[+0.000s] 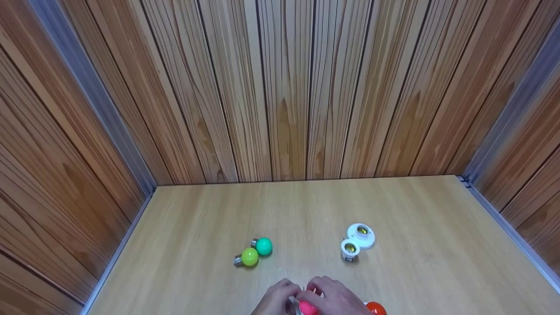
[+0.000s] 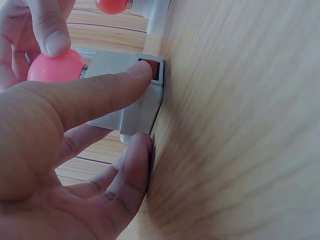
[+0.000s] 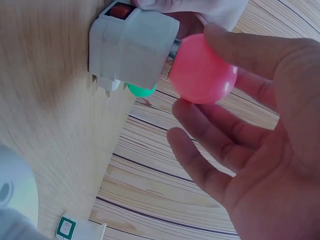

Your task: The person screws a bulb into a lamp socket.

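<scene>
In the head view my left hand (image 1: 275, 299) and right hand (image 1: 340, 301) meet near the bottom edge around a pink light bulb (image 1: 309, 308). The left wrist view shows the left hand gripping a white plug-in lamp socket (image 2: 110, 60), its thumb over the dark red rocker switch (image 2: 155, 70). Thumb and fingers of the right hand pinch the round pink bulb (image 3: 202, 70) from both sides. A strip of the bulb's metal base (image 3: 174, 48) shows between globe and socket (image 3: 135, 45). The socket is at the tabletop, with its plug pins (image 3: 106, 86) showing.
Left of centre lie a green bulb (image 1: 264, 246) and a yellow-green bulb (image 1: 250, 257). Farther right stand a round white lamp holder (image 1: 366, 239) and a smaller white socket (image 1: 349, 253). A red bulb (image 1: 376, 308) is just right of my right hand. Wooden walls (image 1: 284, 87) enclose the table.
</scene>
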`<control>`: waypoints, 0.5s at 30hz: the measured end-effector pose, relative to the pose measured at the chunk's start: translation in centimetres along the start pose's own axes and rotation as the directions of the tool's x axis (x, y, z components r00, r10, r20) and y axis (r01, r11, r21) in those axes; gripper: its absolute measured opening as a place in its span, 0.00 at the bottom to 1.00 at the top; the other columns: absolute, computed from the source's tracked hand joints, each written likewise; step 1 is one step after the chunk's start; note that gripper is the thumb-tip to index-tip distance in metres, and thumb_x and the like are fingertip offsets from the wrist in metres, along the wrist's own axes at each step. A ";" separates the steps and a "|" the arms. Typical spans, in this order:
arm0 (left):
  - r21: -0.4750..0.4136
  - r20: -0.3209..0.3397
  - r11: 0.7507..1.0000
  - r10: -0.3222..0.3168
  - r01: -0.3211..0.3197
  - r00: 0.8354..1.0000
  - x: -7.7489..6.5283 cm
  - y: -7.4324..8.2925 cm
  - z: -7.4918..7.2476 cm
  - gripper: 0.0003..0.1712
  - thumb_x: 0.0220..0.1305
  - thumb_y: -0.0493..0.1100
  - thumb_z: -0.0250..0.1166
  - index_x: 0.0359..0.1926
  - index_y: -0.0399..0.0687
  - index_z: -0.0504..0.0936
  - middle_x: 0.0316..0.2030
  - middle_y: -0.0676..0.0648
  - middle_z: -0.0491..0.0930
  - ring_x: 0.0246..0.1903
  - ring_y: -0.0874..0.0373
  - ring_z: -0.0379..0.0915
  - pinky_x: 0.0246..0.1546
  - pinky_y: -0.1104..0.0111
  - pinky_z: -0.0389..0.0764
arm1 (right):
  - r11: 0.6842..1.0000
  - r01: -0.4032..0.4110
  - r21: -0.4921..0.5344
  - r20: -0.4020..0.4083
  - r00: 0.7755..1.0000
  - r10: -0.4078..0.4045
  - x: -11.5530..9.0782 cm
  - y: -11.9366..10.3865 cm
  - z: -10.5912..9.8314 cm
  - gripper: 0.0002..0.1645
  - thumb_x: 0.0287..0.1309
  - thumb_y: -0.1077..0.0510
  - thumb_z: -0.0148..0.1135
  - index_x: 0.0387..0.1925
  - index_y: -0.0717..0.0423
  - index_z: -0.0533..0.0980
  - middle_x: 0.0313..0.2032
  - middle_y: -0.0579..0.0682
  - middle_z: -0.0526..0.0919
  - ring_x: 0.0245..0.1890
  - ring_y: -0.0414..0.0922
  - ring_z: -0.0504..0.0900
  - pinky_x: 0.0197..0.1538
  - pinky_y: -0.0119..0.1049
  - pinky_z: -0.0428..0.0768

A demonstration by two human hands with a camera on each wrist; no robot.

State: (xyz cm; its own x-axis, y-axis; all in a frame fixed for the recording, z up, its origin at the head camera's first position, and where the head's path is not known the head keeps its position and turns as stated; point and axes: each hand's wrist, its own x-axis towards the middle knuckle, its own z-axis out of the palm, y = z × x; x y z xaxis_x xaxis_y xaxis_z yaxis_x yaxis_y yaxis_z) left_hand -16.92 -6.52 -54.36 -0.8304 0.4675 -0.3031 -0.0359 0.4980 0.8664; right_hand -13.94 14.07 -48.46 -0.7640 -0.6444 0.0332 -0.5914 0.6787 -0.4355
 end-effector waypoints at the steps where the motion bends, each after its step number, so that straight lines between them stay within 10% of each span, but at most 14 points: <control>1: 0.000 0.000 1.000 0.003 -0.003 1.000 0.0 0.0 0.0 0.11 0.53 0.44 0.75 0.37 0.56 0.83 0.39 0.54 0.74 0.35 0.61 0.73 0.37 0.71 0.76 | 1.000 -0.008 0.002 0.000 1.000 0.008 0.0 -0.1 0.0 0.33 0.48 0.30 0.69 0.57 0.29 0.75 0.44 0.35 0.77 0.36 0.28 0.68 0.38 0.21 0.73; 15: -0.057 0.049 0.998 -0.038 0.041 0.998 0.0 -0.2 -0.2 0.16 0.53 0.50 0.76 0.44 0.61 0.84 0.42 0.54 0.76 0.38 0.59 0.74 0.41 0.66 0.77 | 0.996 -0.084 -0.002 0.016 0.996 0.084 0.2 -0.4 0.2 0.36 0.46 0.29 0.70 0.58 0.25 0.72 0.39 0.35 0.73 0.33 0.29 0.65 0.35 0.21 0.69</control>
State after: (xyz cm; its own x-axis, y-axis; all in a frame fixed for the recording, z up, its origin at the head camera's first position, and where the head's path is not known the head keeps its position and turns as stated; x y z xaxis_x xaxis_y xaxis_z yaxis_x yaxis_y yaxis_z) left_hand -17.02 -6.75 -54.41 -0.8002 0.4833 -0.3551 -0.1015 0.4744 0.8744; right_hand -13.81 13.66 -48.47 -0.8068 -0.5906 -0.0181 -0.5255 0.7312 -0.4349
